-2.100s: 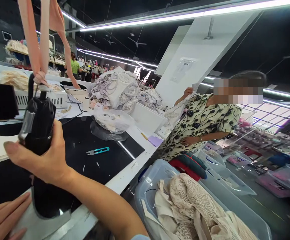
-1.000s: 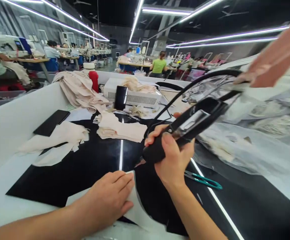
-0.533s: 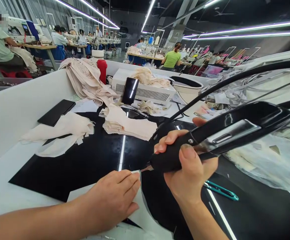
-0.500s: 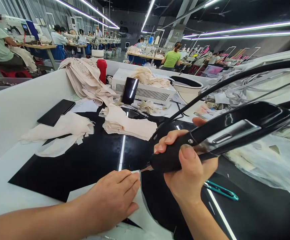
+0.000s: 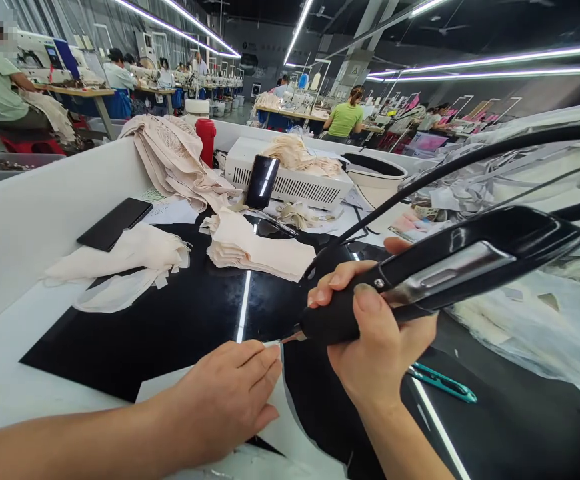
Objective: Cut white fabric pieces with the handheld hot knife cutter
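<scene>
At the far left of the white bench a black phone (image 5: 114,224) lies flat, just beside some loose beige fabric pieces (image 5: 130,257). Farther in, a stack of beige cut pieces (image 5: 257,248) rests on the black mat (image 5: 180,323), with a white vented box (image 5: 295,183) behind it.

Near the front edge the left hand (image 5: 225,397) lies palm down on a pale sheet (image 5: 279,427). Its fingers are stretched out and close together, pinning the sheet flat rather than gripping it. The thin metal tip of the black cutting tool (image 5: 470,260) meets the sheet's upper edge right at those fingertips.

The right hand (image 5: 377,340) is wrapped tight round the tool's grip, thumb on top and fingers curled beneath. The tool's body slants up to the right, and its black cable (image 5: 445,175) arcs away above it.

Just right of that wrist, teal snips (image 5: 443,383) lie on the mat. Beyond them sits a clear plastic bag (image 5: 520,327) of pale fabric.
</scene>
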A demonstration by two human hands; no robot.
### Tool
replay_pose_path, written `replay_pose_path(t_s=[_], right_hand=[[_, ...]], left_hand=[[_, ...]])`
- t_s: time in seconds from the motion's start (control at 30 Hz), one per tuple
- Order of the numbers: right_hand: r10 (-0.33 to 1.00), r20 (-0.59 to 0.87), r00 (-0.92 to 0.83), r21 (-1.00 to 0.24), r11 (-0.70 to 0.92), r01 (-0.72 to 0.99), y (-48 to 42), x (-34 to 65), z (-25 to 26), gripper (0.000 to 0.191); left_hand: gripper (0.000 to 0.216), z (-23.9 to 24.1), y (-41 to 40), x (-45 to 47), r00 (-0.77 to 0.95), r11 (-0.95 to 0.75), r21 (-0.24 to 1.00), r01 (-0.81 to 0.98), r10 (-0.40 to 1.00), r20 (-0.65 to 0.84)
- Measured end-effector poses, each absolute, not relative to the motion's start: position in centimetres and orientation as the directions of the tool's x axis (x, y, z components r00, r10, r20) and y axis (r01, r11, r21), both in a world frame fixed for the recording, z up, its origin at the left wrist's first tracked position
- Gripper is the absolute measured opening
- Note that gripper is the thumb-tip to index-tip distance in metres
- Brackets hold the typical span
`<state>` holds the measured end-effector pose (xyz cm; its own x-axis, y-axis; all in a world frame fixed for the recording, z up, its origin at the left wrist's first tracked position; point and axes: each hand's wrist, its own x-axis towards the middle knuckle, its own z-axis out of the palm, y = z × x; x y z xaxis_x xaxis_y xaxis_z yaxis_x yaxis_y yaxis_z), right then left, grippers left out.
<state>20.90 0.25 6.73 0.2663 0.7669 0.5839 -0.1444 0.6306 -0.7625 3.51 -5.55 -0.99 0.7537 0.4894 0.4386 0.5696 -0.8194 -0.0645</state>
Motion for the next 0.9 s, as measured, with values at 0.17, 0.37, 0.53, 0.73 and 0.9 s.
replay_pose_path(t_s=[0.17,0.37,0.53,0.73,0.9], right_hand=[[0.757,0.595,0.27,-0.738,0.648,-0.189,0.4,20.6,6.6,0.037],[0.758,0.601,0.254,-0.736,0.649,-0.193,0.4,20.4,6.4,0.036],[0.769,0.587,0.253,-0.741,0.636,-0.215,0.3,20.2,6.7,0.035],[0.771,0.598,0.221,-0.733,0.637,-0.24,0.1,19.8,6.3,0.033],[0.791,0.566,0.233,-0.763,0.609,-0.215,-0.1,19.7,6.2,0.041]], left_hand=[[0.047,-1.0,-5.6,3.6,0.741,-0.814,-0.072,0.576,0.483,0.467],[0.046,-1.1,-5.5,3.7,0.738,-0.81,-0.091,0.579,0.473,0.482],[0.047,-0.8,-5.5,3.7,0.752,-0.812,-0.093,0.576,0.482,0.449],[0.046,-0.6,-5.5,3.6,0.754,-0.813,-0.087,0.576,0.487,0.441],[0.047,-1.0,-5.5,3.7,0.739,-0.815,-0.062,0.577,0.487,0.466]])
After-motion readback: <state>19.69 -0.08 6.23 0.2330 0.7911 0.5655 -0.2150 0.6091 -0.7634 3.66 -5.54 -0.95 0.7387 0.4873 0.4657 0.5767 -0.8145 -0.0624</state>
